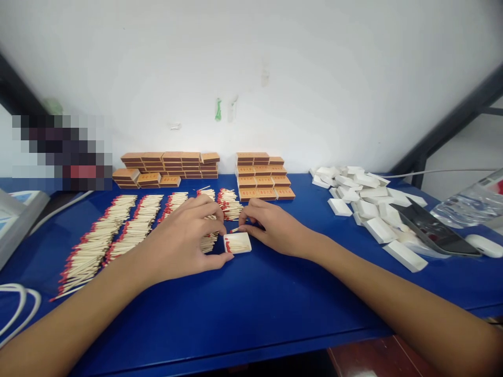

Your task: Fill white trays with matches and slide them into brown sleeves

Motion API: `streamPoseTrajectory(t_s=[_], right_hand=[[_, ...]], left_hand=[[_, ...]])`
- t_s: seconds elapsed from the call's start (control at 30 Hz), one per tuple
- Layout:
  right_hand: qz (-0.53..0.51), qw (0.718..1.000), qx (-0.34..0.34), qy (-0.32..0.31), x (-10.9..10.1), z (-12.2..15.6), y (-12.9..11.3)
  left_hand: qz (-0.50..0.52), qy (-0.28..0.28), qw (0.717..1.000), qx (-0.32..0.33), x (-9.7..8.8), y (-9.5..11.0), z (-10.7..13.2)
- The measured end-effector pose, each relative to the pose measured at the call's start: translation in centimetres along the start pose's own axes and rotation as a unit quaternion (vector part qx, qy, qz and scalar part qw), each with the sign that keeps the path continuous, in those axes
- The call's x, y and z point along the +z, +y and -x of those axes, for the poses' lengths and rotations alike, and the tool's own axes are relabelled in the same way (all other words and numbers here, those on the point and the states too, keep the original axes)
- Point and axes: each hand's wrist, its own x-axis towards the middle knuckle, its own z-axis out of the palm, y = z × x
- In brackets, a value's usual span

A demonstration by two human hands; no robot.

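Note:
A small white matchbox tray (244, 248) lies on the blue table with some red-headed matches inside. My left hand (188, 235) grips its left edge between thumb and fingers. Just behind the tray, my right hand (267, 225) is closed in a pinch on a match (234, 230), whose red head points left. Loose matches (230, 204) lie in a pile beyond my hands. More matches stretch leftward in long rows, such as the outermost row (94, 241). My left hand and wrist cover parts of these rows.
Orange matchboxes are stacked along the wall in a left stack (168, 162) and a right stack (263, 180). Several empty white trays (367, 209) are heaped at the right, beside a phone (436, 225), a plastic bottle (467, 196) and a white mouse (485, 245). White cables (23, 309) lie left.

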Motion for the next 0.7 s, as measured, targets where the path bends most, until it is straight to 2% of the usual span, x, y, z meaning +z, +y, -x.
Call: streamPoseTrajectory(t_s=[0.13, 0.57, 0.7], right_hand=[[0.004, 1.0, 0.019, -0.015, -0.21, -0.09, -0.09], [0.02, 0.999, 0.027, 0.032, -0.02, 0.02, 0.43], [0.022, 0.999, 0.038, 0.02, -0.04, -0.03, 0.4]], left_hand=[[0.003, 0.001, 1.0, 0.0, -0.09, 0.08, -0.04], [0.006, 0.01, 1.0, 0.012, -0.17, -0.12, 0.02], [0.003, 0.003, 1.0, 0.009, -0.2, -0.1, 0.05]])
